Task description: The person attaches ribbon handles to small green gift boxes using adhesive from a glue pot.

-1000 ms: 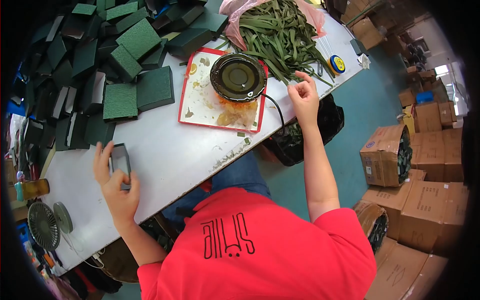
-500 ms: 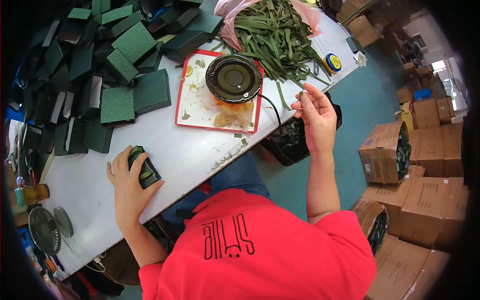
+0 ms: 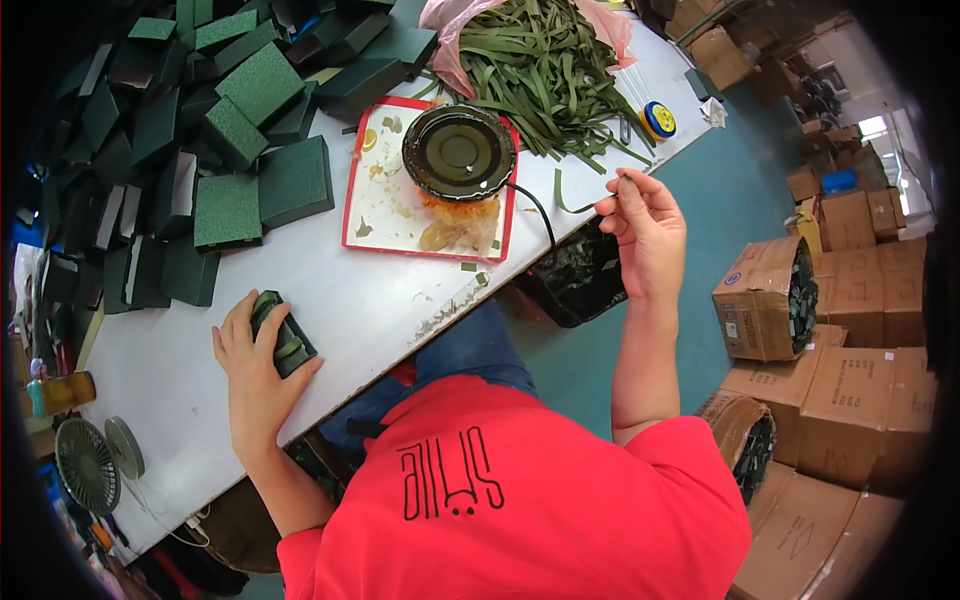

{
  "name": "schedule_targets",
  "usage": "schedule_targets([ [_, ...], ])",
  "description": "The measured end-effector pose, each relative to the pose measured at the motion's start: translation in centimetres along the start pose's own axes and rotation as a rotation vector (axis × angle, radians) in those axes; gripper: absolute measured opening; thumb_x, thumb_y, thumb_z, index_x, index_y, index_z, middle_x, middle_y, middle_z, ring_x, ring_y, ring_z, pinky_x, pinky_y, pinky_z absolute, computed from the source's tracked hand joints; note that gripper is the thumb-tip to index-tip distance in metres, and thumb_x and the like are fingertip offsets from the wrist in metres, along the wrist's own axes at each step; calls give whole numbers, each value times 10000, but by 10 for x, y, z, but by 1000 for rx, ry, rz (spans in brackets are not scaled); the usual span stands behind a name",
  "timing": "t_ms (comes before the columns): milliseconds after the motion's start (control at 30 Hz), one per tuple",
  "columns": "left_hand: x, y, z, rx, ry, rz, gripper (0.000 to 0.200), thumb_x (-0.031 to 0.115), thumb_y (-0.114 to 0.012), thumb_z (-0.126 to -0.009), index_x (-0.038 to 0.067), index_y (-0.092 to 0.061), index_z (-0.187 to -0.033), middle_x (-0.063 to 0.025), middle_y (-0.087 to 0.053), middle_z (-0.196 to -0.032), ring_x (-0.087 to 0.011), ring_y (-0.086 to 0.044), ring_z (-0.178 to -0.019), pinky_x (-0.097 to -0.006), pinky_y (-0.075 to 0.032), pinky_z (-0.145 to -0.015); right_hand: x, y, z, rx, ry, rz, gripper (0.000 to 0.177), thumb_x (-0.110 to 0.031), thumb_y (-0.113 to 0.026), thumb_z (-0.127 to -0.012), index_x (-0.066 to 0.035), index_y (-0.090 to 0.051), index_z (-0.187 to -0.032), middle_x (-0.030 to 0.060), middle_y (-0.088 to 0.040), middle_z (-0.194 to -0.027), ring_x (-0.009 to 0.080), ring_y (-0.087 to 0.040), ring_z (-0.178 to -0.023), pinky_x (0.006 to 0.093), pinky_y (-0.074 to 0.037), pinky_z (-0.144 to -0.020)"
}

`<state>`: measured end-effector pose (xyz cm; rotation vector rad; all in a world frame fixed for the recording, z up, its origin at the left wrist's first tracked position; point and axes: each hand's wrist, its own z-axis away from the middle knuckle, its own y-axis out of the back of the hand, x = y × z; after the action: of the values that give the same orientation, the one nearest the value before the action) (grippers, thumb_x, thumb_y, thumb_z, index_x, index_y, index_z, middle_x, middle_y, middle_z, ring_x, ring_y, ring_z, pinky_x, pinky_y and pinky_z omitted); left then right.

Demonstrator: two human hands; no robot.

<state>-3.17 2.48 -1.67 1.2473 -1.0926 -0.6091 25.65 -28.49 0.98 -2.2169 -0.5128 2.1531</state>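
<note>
On the white table, my left hand (image 3: 257, 358) grips a small dark green box piece (image 3: 284, 335), fingers on its far side and thumb at its near edge. A green band lies across this piece. My right hand (image 3: 640, 218) is raised off the table's front edge, thumb and fingertips pinched on a thin green ribbon strip (image 3: 562, 192), which curls out to the left. Between the hands, farther back, a round black pot (image 3: 459, 152) of dark liquid stands on a stained white board with a red rim (image 3: 379, 247). A heap of green ribbons (image 3: 540, 75) spills from a pink bag.
Many dark green boxes (image 3: 295, 182) are piled at the back left. A blue and yellow round tin (image 3: 659, 120) sits near the right edge. A small fan (image 3: 89, 463) stands at the left. Cardboard boxes (image 3: 845, 400) line the floor at right; a black bag (image 3: 575, 285) hangs below the edge.
My right hand has moved slightly right and toward me, drawing the ribbon strip away from the heap. My left hand keeps its hold on the box piece. The view has shifted slightly.
</note>
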Motion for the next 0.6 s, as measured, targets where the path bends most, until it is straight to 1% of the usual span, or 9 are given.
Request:
schedule_targets([
  [133, 0, -1, -1, 1, 2, -1, 728, 218, -874, -614, 148, -594, -1283, -146, -434, -1455, -362, -392, -1363, -627, -189, -1166, -3, 5, -10, 44, -10, 19, 205, -149, -677, -967, 34, -657, -1055, 104, -697, -909, 152, -704, -707, 233, -555, -568],
  [167, 0, -2, 0, 1, 3, 1, 728, 219, -874, -615, 148, -593, -1283, -147, -433, -1456, -361, -390, -1365, -628, -187, -1167, -3, 9, -13, 50, -2, 19, 198, -181, -667, -977, 15, -654, -1000, 93, -694, -866, 155, -702, -693, 237, -557, -571],
  [267, -1, -4, 0, 10, 0, -11, 717, 228, -867, -625, 148, -593, -1283, -149, -429, -1459, -363, -391, -1366, -630, -184, -1166, -8, 20, -21, 11, 11, -7, 203, -193, -659, -982, 11, -650, -987, 90, -693, -854, 158, -701, -684, 243, -557, -565],
  [400, 0, -4, 0, 8, -3, 1, 705, 235, -858, -637, 147, -592, -1284, -154, -426, -1461, -365, -391, -1368, -630, -180, -1167, -4, 21, -31, 77, -1, 11, 199, -181, -644, -987, 16, -644, -1010, 92, -695, -855, 168, -709, -702, 255, -573, -583],
  [433, 0, -3, 0, 9, 1, 7, 703, 236, -856, -639, 147, -592, -1284, -155, -425, -1461, -365, -391, -1368, -630, -180, -1167, -3, 22, -31, 80, -13, 7, 194, -168, -640, -987, 23, -642, -1019, 95, -697, -866, 172, -714, -718, 262, -586, -607],
  [600, 1, -2, 0, -2, 6, 11, 700, 236, -856, -640, 145, -592, -1281, -156, -423, -1461, -365, -390, -1370, -630, -177, -1168, 7, 20, -28, 51, -41, -4, 195, -156, -640, -984, 30, -641, -1040, 99, -697, -885, 175, -714, -730, 271, -596, -639],
])
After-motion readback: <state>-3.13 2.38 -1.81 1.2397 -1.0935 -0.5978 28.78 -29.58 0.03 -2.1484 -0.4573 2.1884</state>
